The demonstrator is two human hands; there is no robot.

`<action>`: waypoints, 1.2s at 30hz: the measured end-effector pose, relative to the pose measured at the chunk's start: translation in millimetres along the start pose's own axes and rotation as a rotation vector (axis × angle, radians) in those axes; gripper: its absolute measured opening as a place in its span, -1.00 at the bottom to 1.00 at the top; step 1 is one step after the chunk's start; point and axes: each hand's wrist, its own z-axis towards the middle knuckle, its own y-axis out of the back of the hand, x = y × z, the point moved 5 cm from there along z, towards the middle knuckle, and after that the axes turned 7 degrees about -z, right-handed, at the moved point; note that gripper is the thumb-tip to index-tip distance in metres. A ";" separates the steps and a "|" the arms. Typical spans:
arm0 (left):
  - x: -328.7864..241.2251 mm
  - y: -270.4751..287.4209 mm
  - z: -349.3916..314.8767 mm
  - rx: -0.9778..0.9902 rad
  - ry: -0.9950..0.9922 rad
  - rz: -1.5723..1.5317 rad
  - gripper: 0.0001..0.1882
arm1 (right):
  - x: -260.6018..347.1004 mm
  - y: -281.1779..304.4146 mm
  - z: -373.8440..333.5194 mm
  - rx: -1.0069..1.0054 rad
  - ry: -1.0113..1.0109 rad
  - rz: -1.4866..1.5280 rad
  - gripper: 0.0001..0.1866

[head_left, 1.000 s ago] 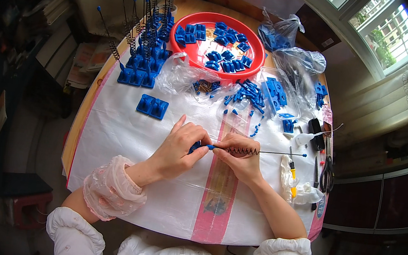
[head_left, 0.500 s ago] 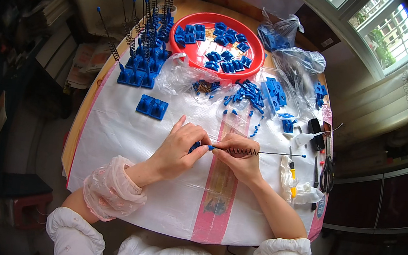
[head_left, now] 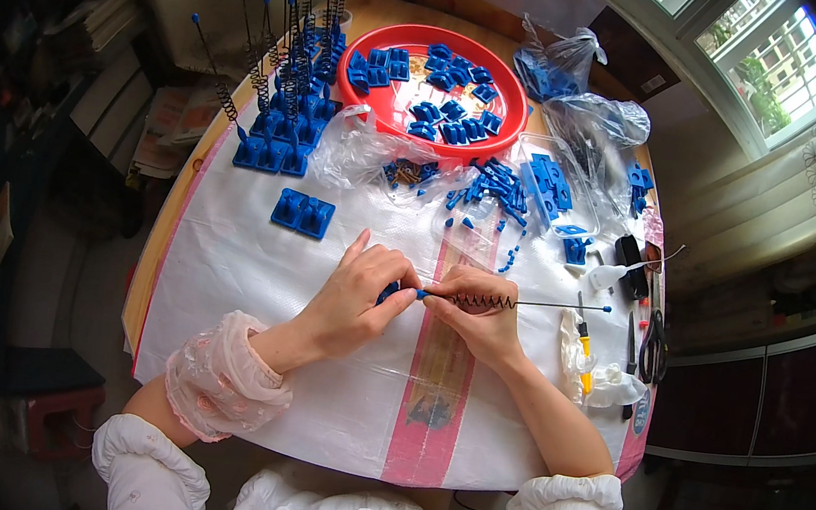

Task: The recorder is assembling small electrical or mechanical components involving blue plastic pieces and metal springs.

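Note:
My left hand (head_left: 358,295) is closed on a small blue plastic part (head_left: 388,293), mostly hidden by the fingers. Beside it, fingertips almost touching, my right hand (head_left: 475,313) pinches a thin black rod with a coiled spring (head_left: 491,302) around it. The rod lies level, points right and ends in a small blue tip (head_left: 607,309). Its left end meets the blue part between my two hands. Beyond my left hand, a blue double base piece (head_left: 303,214) rests on the white sheet (head_left: 309,415).
At the far left stand several blue bases (head_left: 273,154) with upright spring rods. A red tray (head_left: 515,131) holds blue parts. Nearer lie a pile of small blue pieces (head_left: 496,193) and a clear container (head_left: 589,215). Scissors (head_left: 653,354) and a yellow-handled screwdriver (head_left: 584,351) are at right.

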 end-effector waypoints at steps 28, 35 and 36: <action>-38.2 16.2 -4.1 -0.348 -0.446 0.323 -0.70 | 26.4 0.3 -6.2 -0.199 0.231 -0.360 -0.88; -35.5 13.3 -3.9 -0.309 -0.486 0.293 -0.78 | 25.9 -0.9 -7.7 -0.216 0.243 -0.401 -0.88; -36.0 13.6 -3.7 -0.308 -0.489 0.291 -0.78 | 26.1 -1.1 -7.7 -0.217 0.247 -0.402 -0.88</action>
